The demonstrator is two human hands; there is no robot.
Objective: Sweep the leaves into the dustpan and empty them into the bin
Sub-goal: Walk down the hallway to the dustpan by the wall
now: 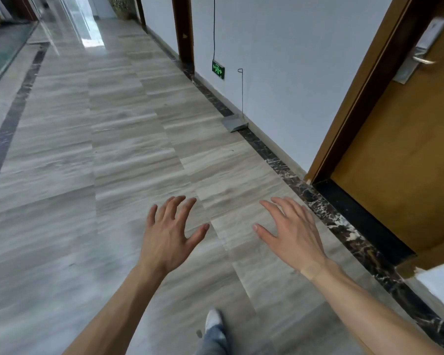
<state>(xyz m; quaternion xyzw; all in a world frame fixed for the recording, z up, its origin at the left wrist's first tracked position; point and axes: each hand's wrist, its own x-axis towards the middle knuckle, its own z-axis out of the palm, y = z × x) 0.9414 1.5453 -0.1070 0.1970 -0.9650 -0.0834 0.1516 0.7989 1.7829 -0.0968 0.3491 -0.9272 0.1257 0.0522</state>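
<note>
Both hands are held out in front over the corridor floor (pixel 128 155), palms down and fingers spread: the left hand (pixel 168 233) and the right hand (pixel 291 233) are apart from each other, and nothing is gripped in either. The dustpan (pixel 234 123), grey and with a thin upright wire handle, stands on the floor against the foot of the white wall (pixel 279 60), well ahead of the hands and beyond the wooden door (pixel 400 155) at the right. No broom and no bin are seen in this view, and no leaves can be made out with certainty; a few small dark specks lie on the tiles, but the picture is too blurred for these to be named. The step in hand is judged to be the very first one, the approach to the tools, with nothing yet swept or emptied. For the next move, the corridor would have to be walked along the wall, and the wire handle would have to be taken near its looped top by one hand. A white shoe (pixel 214 319) and a jeans leg are seen at the lower edge.
</note>
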